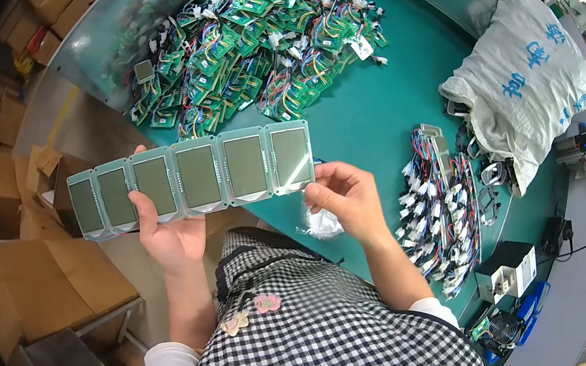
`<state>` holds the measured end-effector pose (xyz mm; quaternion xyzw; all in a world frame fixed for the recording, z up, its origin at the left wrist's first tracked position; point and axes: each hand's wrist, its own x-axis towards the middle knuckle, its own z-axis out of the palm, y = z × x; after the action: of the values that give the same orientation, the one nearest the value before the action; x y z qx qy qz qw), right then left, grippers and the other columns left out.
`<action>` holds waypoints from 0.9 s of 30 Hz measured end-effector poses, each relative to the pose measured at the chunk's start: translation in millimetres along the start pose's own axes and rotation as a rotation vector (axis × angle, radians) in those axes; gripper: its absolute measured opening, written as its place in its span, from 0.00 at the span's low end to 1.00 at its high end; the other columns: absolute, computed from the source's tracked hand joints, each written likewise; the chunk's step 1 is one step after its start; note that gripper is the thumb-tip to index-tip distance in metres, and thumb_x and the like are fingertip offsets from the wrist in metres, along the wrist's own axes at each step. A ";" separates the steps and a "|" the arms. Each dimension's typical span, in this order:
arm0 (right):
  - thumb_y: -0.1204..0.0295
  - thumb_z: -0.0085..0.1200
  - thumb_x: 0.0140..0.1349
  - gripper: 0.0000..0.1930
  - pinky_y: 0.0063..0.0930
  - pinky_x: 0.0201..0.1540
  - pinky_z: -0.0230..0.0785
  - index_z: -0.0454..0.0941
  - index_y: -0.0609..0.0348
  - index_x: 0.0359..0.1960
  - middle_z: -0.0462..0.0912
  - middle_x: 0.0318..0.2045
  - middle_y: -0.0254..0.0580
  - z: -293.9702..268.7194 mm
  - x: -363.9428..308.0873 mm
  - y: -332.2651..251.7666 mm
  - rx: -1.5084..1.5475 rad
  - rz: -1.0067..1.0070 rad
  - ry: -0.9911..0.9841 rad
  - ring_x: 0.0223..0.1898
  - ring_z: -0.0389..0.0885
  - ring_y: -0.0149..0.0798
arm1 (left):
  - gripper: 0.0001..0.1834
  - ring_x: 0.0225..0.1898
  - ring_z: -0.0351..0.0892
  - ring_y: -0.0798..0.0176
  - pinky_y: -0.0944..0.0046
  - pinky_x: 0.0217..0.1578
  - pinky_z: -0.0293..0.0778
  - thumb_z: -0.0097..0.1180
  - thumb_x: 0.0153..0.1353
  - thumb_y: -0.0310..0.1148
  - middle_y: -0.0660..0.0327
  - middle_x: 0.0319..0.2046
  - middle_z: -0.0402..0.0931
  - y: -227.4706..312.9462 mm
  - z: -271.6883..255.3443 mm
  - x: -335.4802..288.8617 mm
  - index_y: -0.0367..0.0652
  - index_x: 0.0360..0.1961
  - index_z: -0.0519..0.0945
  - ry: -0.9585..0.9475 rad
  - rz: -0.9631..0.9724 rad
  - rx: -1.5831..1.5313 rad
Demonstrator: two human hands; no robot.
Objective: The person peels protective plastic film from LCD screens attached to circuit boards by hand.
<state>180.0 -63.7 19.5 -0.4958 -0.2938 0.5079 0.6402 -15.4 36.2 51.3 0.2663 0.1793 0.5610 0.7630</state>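
A long strip of joined circuit boards [200,174] with several grey LCD screens is held up in front of me, slanting up to the right. My left hand [173,237] supports it from beneath, closed on its lower edge with the thumb across the front. At the strip's right end my right hand [348,198] has thumb and forefinger pinched at the lower corner of the last screen. Whether a thin film is also between those fingertips is too small to tell. Just below that hand, a crumpled whitish piece [322,224] lies at the green table's edge.
Behind the strip, a big pile of wired green circuit boards [253,46] covers the green table [386,106]. To the right are bundled wires with white connectors [441,214], a white sack [520,81] and a small metal-fronted box [509,272]. Cardboard boxes [47,282] stand at left.
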 end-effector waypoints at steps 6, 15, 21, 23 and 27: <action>0.72 0.54 0.52 0.10 0.18 0.26 0.69 0.75 0.68 0.31 0.78 0.25 0.39 3.2 -2.5 -0.5 0.130 0.034 0.010 0.25 0.75 0.27 | 0.30 0.52 0.63 0.60 0.53 0.50 0.61 0.41 0.59 0.48 0.63 0.52 0.62 -1.2 2.1 -0.6 0.49 0.59 0.53 -0.003 0.043 0.020; 0.73 0.51 0.54 0.09 0.19 0.26 0.71 0.75 0.68 0.32 0.78 0.26 0.42 8.4 -7.5 3.5 0.289 -0.005 0.021 0.26 0.77 0.31 | 0.30 0.53 0.62 0.58 0.52 0.50 0.63 0.41 0.59 0.49 0.62 0.52 0.62 1.2 1.9 -1.8 0.50 0.59 0.51 -0.033 0.035 -0.008; 0.74 0.50 0.55 0.08 0.20 0.26 0.72 0.75 0.68 0.34 0.78 0.26 0.43 10.6 -8.6 6.3 0.350 -0.052 0.015 0.27 0.78 0.32 | 0.30 0.53 0.62 0.59 0.52 0.50 0.63 0.41 0.59 0.49 0.62 0.52 0.62 2.7 0.5 -2.9 0.50 0.59 0.51 -0.068 0.056 -0.021; 0.74 0.51 0.55 0.08 0.20 0.27 0.72 0.75 0.67 0.34 0.78 0.26 0.43 11.5 -9.4 6.6 0.354 -0.070 0.015 0.27 0.78 0.32 | 0.30 0.53 0.62 0.59 0.53 0.50 0.63 0.41 0.59 0.49 0.62 0.52 0.62 3.3 0.8 -3.1 0.49 0.60 0.51 -0.069 0.055 -0.035; 0.74 0.51 0.55 0.08 0.20 0.26 0.72 0.75 0.67 0.34 0.78 0.26 0.44 13.2 -8.7 8.3 0.396 -0.086 0.021 0.27 0.78 0.32 | 0.30 0.53 0.63 0.59 0.53 0.50 0.63 0.40 0.59 0.48 0.62 0.52 0.62 3.6 1.8 -4.1 0.49 0.60 0.51 -0.051 0.065 -0.021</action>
<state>162.7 -67.6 17.3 -0.3523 -0.2023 0.5227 0.7495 -18.3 32.7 54.8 0.2783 0.1453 0.5802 0.7516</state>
